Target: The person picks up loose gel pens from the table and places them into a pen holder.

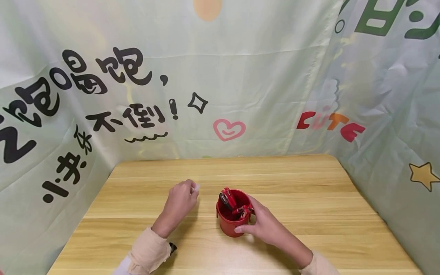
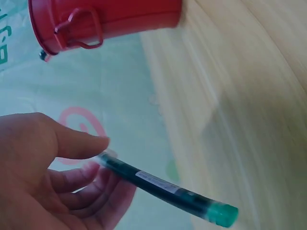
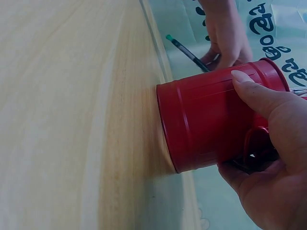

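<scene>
My left hand [image 1: 180,202] is held to the left of a red metal bucket [image 1: 228,226]. Between thumb and fingers it pinches one end of a dark pen [image 2: 153,184] that has a pale label and a green end. In the head view the hand hides this pen; in the right wrist view the pen [image 3: 188,53] shows behind the bucket. My right hand [image 1: 269,225] grips the bucket from the right, thumb on the near side. Several pens [image 1: 228,198], red and black, lean inside the upright bucket, which has small side handles.
Both are over a wooden table [image 1: 309,191] with light grain. A pale printed cloth [image 1: 268,84] hangs behind the table and along its sides. A small black item [image 1: 173,248] shows beside the left cuff.
</scene>
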`<state>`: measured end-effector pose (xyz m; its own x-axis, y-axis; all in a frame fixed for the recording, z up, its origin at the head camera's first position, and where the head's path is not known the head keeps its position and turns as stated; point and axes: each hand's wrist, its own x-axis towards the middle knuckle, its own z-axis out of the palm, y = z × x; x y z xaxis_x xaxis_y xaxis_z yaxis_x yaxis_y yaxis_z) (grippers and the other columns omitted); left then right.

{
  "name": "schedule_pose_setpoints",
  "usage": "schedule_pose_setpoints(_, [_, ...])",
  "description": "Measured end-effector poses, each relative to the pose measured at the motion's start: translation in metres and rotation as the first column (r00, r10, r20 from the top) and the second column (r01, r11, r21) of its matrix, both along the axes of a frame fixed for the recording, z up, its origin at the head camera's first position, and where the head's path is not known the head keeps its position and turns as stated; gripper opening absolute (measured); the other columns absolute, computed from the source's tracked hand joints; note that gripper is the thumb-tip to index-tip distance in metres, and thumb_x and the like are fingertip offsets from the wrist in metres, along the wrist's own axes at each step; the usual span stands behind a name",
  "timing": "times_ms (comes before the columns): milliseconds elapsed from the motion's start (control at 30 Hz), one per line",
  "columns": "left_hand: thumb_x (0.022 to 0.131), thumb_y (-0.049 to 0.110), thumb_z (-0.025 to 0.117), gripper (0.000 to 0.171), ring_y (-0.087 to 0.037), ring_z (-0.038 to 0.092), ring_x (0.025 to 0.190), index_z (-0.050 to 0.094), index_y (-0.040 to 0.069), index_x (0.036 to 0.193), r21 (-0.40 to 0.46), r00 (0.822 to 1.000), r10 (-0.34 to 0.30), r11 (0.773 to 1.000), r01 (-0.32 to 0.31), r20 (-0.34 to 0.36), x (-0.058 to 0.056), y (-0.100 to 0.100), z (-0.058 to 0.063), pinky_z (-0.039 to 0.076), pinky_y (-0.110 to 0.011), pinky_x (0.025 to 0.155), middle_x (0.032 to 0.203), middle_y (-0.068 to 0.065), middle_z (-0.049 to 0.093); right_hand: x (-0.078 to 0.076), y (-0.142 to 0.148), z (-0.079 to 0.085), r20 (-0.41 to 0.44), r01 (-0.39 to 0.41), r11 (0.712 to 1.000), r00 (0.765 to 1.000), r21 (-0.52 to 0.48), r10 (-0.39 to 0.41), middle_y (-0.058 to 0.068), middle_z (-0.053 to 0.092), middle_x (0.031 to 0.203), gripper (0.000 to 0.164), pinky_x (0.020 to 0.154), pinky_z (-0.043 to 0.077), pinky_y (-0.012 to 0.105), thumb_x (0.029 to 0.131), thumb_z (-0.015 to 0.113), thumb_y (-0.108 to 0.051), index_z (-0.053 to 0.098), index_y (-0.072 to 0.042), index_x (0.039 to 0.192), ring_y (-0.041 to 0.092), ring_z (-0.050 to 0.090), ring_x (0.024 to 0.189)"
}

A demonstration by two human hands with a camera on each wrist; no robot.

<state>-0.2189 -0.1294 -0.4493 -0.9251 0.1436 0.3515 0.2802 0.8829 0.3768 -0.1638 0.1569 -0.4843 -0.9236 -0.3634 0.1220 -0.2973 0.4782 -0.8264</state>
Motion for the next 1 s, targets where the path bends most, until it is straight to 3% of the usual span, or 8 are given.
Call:
schedule_pose_setpoints(300, [0.091,0.015,0.080,0.013,-0.009,0.062,0.065,0.072,0.005,0.096,0.085,0.983,-0.030,0.995,0.046,-0.182,0.011,0.014,0.012,0.053,-0.023,0.059,0.081,-0.002,0.070,-0.001,0.000,-0.002,-0.009,-0.002,1.000,1.000,-0.003,0.002,0.000,0.054,0.154,0.105,0.116,0.047,0.053,0.076,0.089,-0.050,0.035,-0.018,0.160,0.025,0.055,0.142])
schedule_pose_setpoints(467, [0.091,0.015,0.080,0.015,-0.011,0.068,0.066,0.072,0.005,0.098,0.120,0.955,-0.070,0.987,0.108,-0.288,0.019,0.020,0.020,0.056,-0.022,0.059,0.082,-0.003,0.071,-0.001,0.001,-0.002,-0.015,-0.001,1.000,1.000,-0.001,0.001,-0.001,0.054,0.154,0.105,0.117,0.045,0.055,0.076,0.089,-0.051,0.036,-0.018,0.160,0.025,0.053,0.144])
schedule_pose_setpoints(1000, [0.087,0.009,0.083,0.017,-0.008,0.068,0.070,0.072,0.005,0.099,0.233,0.875,-0.169,0.925,0.299,-0.453,0.040,0.036,0.045,0.061,-0.020,0.066,0.085,-0.004,0.072,-0.001,0.000,-0.001,-0.025,-0.012,1.000,1.000,-0.001,0.012,-0.001,0.056,0.152,0.104,0.116,0.047,0.052,0.076,0.089,-0.049,0.036,-0.019,0.160,0.024,0.055,0.142])
